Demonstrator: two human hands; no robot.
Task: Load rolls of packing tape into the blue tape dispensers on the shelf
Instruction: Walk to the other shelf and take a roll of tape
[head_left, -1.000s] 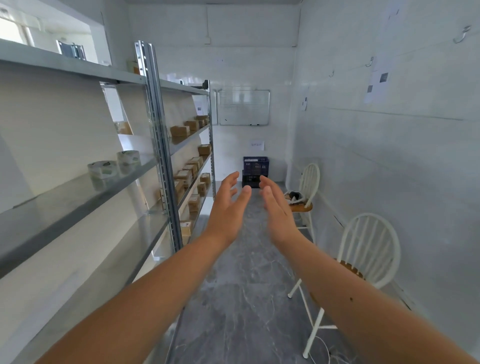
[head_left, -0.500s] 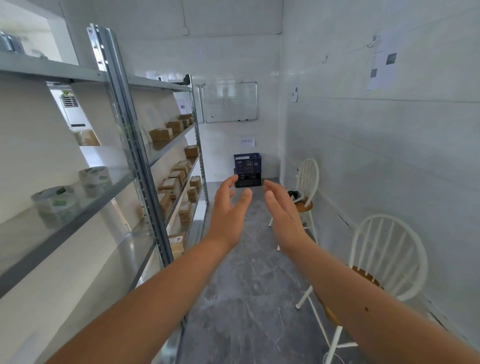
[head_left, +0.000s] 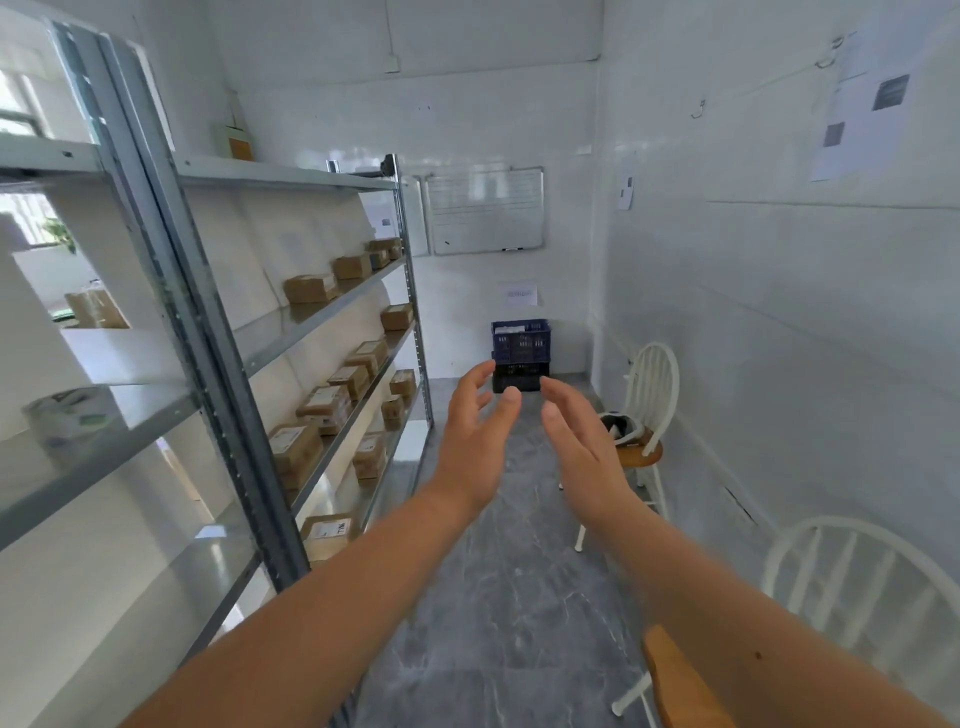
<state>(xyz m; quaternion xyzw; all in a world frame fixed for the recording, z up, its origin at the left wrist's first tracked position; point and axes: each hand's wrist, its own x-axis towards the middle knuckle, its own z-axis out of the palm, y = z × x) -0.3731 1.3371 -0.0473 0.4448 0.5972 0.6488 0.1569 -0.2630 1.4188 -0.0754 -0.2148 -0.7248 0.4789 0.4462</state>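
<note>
My left hand (head_left: 475, 441) and my right hand (head_left: 579, 447) are stretched out in front of me over the aisle, palms facing each other, fingers spread, holding nothing. One roll of clear packing tape (head_left: 70, 423) lies blurred on the grey metal shelf (head_left: 130, 447) at the far left, well away from both hands. No blue tape dispenser shows in this view.
The metal rack (head_left: 208, 374) runs along the left with several small cardboard boxes (head_left: 324, 405) on its shelves. Stacked blue and black crates (head_left: 521, 353) stand at the far wall under a whiteboard (head_left: 485, 210). Two white chairs (head_left: 647, 415) line the right wall.
The view has moved forward along the aisle and turned slightly right; the tape rolls slid toward the left edge, only one still visible. Both hands stay raised and empty.
</note>
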